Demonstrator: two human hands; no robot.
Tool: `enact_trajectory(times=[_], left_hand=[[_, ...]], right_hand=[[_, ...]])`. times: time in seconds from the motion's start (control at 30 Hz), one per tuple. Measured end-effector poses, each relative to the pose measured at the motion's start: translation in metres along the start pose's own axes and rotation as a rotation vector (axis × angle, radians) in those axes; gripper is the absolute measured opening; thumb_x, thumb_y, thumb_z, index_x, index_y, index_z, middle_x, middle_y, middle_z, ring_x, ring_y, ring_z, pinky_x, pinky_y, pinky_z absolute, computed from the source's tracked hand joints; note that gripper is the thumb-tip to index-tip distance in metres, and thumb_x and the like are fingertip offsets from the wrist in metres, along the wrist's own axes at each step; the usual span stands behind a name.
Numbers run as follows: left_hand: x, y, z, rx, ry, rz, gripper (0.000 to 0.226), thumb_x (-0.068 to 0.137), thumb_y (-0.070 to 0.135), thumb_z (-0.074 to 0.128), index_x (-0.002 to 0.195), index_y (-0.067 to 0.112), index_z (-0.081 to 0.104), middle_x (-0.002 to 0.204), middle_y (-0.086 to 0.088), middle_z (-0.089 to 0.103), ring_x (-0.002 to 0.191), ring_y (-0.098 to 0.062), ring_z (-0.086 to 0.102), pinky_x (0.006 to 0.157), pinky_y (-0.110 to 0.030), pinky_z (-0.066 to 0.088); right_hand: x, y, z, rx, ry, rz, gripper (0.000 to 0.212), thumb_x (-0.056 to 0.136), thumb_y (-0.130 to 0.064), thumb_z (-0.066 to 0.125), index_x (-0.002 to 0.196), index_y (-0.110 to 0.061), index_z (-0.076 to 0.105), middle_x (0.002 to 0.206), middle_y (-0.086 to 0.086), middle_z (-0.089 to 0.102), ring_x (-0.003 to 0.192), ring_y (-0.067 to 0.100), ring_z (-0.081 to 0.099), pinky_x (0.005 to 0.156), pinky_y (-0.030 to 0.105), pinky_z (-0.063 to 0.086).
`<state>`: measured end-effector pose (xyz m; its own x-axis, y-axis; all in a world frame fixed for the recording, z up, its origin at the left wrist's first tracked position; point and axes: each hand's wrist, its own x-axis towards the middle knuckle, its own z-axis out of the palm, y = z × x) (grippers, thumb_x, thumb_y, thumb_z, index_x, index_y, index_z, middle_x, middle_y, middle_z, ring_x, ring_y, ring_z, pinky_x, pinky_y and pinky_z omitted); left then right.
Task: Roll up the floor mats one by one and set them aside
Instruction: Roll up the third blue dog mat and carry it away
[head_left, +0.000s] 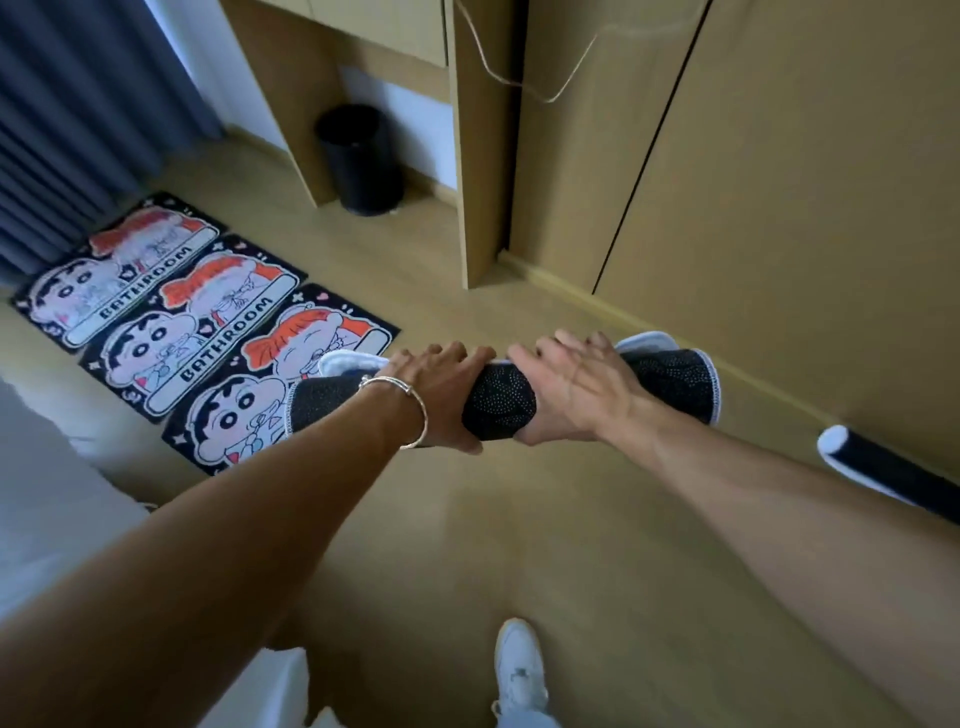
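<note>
Wood floor; three flat BATHROOM mats in a row, far left; rolled mat, dotted black backing outward, held centre above floor; second rolled mat lying on floor at right; black bin far; left hand and right hand side by side, both wrapped round the held roll, fingers over top, thumbs under; bracelet on left wrist.

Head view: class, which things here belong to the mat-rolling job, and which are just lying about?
Job: rolled mat, gripped by left hand and right hand; near flat mat; middle flat mat; far flat mat; finished roll on the floor.
About: black bin; curtain; wardrobe.
</note>
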<state>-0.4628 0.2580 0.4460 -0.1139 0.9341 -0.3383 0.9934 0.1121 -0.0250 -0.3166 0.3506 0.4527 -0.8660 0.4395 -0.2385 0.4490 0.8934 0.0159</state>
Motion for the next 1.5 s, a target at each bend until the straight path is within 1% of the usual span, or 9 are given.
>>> enact_trajectory(times=[0.23, 0.47, 0.7, 0.87, 0.97, 1.13, 1.2, 1.33, 1.5], left_hand=[[-0.077, 0.042, -0.217, 0.072, 0.175, -0.043, 0.072, 0.06, 0.062, 0.075, 0.113, 0.023, 0.044, 0.111, 0.007, 0.057, 0.105, -0.018, 0.057, 0.077, -0.033, 0.042], [-0.153, 0.098, -0.411, 0.285, 0.336, 0.025, 0.068, 0.062, 0.067, 0.07, 0.11, 0.024, 0.047, 0.102, 0.007, 0.062, 0.09, -0.018, 0.063, 0.064, -0.028, 0.039], [-0.158, 0.21, -0.539, 0.218, 0.6, 0.0, 0.067, 0.067, 0.068, 0.064, 0.113, 0.024, 0.043, 0.099, 0.004, 0.058, 0.083, -0.02, 0.06, 0.07, -0.032, 0.048], [-0.144, 0.3, -0.593, -0.364, 0.771, -0.059, 0.069, 0.067, 0.051, 0.075, 0.114, 0.011, 0.044, 0.108, -0.005, 0.052, 0.1, -0.025, 0.055, 0.074, -0.028, 0.039], [-0.133, 0.349, -0.616, -0.831, 0.896, -0.079, 0.076, 0.062, 0.053, 0.076, 0.114, 0.006, 0.046, 0.109, -0.007, 0.05, 0.098, -0.024, 0.053, 0.075, -0.029, 0.041], [-0.127, 0.397, -0.644, -1.457, 0.963, -0.095, 0.09, 0.041, 0.055, 0.074, 0.113, 0.008, 0.047, 0.114, -0.009, 0.057, 0.098, -0.027, 0.061, 0.086, -0.044, 0.052], [-0.122, 0.402, -0.651, -1.596, 0.914, -0.126, 0.091, 0.048, 0.054, 0.078, 0.117, 0.01, 0.037, 0.119, -0.011, 0.053, 0.102, -0.032, 0.058, 0.091, -0.048, 0.048], [-0.105, 0.4, -0.666, -1.89, 0.744, -0.154, 0.107, 0.034, 0.071, 0.071, 0.118, 0.021, 0.027, 0.123, -0.014, 0.049, 0.104, -0.041, 0.055, 0.086, -0.058, 0.047], [-0.072, 0.382, -0.669, -2.04, 0.591, -0.069, 0.075, 0.072, 0.052, 0.075, 0.113, 0.014, 0.025, 0.092, -0.01, 0.047, 0.089, -0.035, 0.058, 0.07, -0.057, 0.056]], right_hand=[[-0.082, 0.005, -0.211, -0.16, 0.198, 0.007, 0.069, 0.068, -0.066, 0.059, 0.114, -0.018, 0.041, 0.107, 0.003, 0.058, 0.106, 0.026, 0.05, 0.089, 0.045, 0.04], [-0.192, 0.029, -0.385, -0.219, 0.371, 0.085, 0.071, 0.066, -0.069, 0.061, 0.113, -0.018, 0.044, 0.108, 0.002, 0.058, 0.105, 0.025, 0.052, 0.091, 0.043, 0.039], [-0.307, 0.114, -0.466, -0.303, 0.773, 0.26, 0.073, 0.062, -0.04, 0.077, 0.125, -0.012, 0.052, 0.123, 0.013, 0.054, 0.123, 0.035, 0.044, 0.108, 0.05, 0.03], [-0.379, 0.169, -0.491, -0.208, 1.012, 0.333, 0.069, 0.07, -0.017, 0.072, 0.134, -0.003, 0.049, 0.139, 0.024, 0.045, 0.133, 0.043, 0.037, 0.106, 0.056, 0.033], [-0.404, 0.194, -0.498, -0.108, 1.018, 0.379, 0.073, 0.081, -0.012, 0.059, 0.148, -0.004, 0.029, 0.152, 0.023, 0.025, 0.142, 0.039, 0.022, 0.113, 0.05, 0.023], [-0.432, 0.224, -0.507, 0.132, 0.966, 0.418, 0.073, 0.089, -0.019, 0.047, 0.152, -0.008, 0.011, 0.153, 0.016, 0.022, 0.141, 0.028, 0.018, 0.115, 0.036, 0.018], [-0.432, 0.228, -0.506, 0.135, 0.908, 0.445, 0.084, 0.087, -0.03, 0.054, 0.152, -0.011, 0.003, 0.152, 0.013, 0.021, 0.14, 0.028, 0.019, 0.114, 0.038, 0.022], [-0.416, 0.244, -0.505, -0.025, 0.81, 0.618, 0.118, 0.075, -0.05, 0.071, 0.151, -0.022, -0.015, 0.158, 0.007, 0.004, 0.145, 0.031, 0.009, 0.114, 0.051, 0.02], [-0.388, 0.28, -0.515, -0.325, 0.905, 0.687, 0.116, 0.055, -0.039, 0.084, 0.149, -0.02, 0.018, 0.138, 0.009, 0.045, 0.12, 0.032, 0.049, 0.093, 0.049, 0.043]])
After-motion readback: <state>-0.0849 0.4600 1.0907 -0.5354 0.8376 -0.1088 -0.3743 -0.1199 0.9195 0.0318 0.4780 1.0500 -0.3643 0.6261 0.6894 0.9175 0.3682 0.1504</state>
